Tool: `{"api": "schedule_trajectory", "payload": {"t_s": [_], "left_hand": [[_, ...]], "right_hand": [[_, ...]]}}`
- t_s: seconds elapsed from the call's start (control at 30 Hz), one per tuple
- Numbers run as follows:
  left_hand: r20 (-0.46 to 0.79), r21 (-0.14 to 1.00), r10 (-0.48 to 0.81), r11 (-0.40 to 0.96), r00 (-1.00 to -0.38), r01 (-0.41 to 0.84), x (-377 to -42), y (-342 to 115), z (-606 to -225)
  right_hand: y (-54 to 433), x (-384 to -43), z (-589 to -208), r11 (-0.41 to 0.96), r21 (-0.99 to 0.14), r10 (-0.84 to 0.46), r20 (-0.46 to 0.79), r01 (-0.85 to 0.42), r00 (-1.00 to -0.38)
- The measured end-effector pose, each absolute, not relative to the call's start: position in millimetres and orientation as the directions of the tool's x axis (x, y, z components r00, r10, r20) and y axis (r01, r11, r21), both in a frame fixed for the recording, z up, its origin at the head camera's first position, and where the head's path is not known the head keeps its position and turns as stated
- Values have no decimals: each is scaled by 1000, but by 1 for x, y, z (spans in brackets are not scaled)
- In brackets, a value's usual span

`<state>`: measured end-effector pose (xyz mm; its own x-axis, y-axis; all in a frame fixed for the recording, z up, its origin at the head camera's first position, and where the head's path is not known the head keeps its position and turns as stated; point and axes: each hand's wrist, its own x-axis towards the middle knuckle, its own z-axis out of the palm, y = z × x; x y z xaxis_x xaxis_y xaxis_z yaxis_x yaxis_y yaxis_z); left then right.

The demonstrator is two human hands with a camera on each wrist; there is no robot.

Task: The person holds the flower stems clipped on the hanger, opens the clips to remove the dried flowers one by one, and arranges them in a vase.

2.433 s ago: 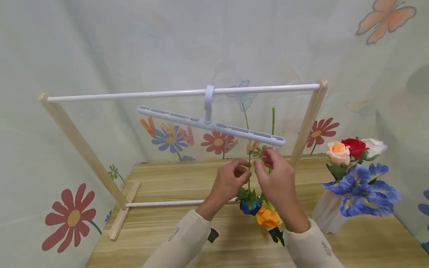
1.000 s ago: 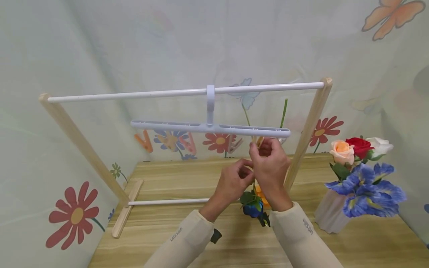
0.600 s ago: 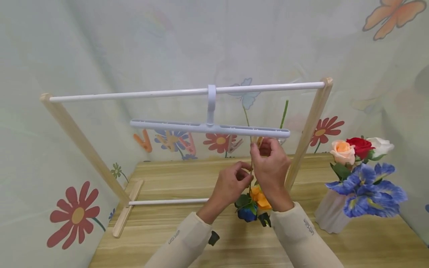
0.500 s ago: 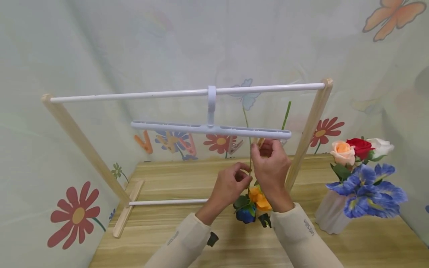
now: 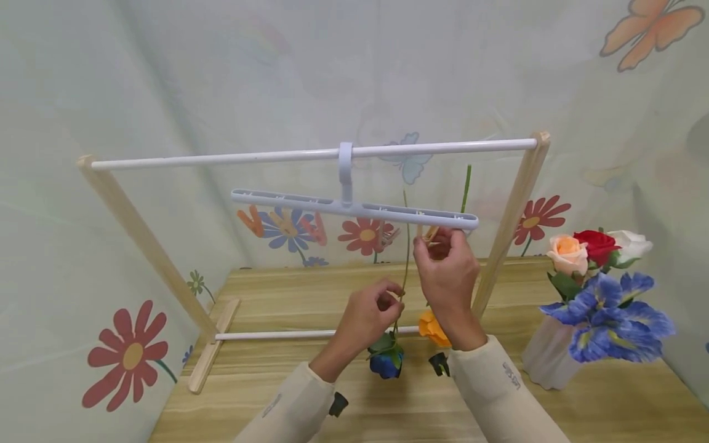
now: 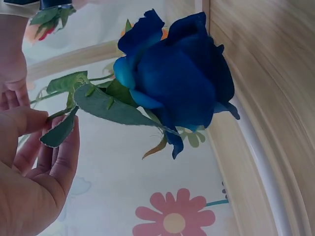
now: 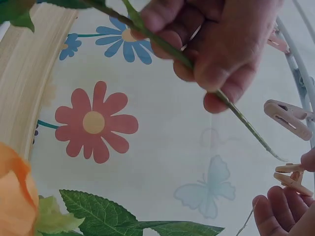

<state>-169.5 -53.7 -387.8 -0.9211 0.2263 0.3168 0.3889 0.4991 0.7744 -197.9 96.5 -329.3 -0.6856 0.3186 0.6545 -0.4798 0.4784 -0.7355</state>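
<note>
My left hand (image 5: 368,314) pinches the thin green stem of a blue rose (image 5: 386,364), whose bloom hangs downward. In the left wrist view, thumb and fingertips meet on the stem just behind the leaves. My right hand (image 5: 450,277) grips a beige clothespin (image 5: 429,234) under the right half of a pale blue hanger (image 5: 310,203). The right wrist view has this clothespin (image 7: 290,179) with its jaws parted, the stem's tip just short of them. An orange-yellow rose (image 5: 433,328) hangs bloom-down near the hanger's right end, partly behind my right wrist.
The hanger tilts down to the right on the white rod (image 5: 221,158) of a wooden rack. Several more clothespins, such as an orange one (image 5: 251,220), dangle from it. A white vase (image 5: 548,354) of roses and blue flowers stands at right on the wooden table (image 5: 288,295).
Over the last second my left hand has moved left and down, drawing the rose stem away from the clothespin. My right hand reached the clothespin earlier and has stayed there. The hanger's tilt has increased.
</note>
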Motion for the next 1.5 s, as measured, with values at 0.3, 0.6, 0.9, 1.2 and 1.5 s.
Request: {"api": "schedule_trajectory", "payload": {"t_s": [0.3,0.6,0.9,1.2,1.5], "left_hand": [[249,770,247,536,-937,346,-159,-66,-390],[263,733,263,571,-928,370,-150,-75,-394],[277,702,266,600,-923,383,-145,-80,-392],[285,673,277,623,-918,397,-138,-88,-396],[323,606,315,655,-892,451,-130,-91,-390]], "right_hand": [[96,-198,-330,461,-746,308,643,-481,-701],[95,-197,-327,485,-732,284,650,-479,-705],[96,-195,-327,481,-736,285,645,-476,-709],[101,-193,-327,470,-745,289,636,-472,-716],[109,-179,-327,502,-635,290,763,-587,-578]]}}
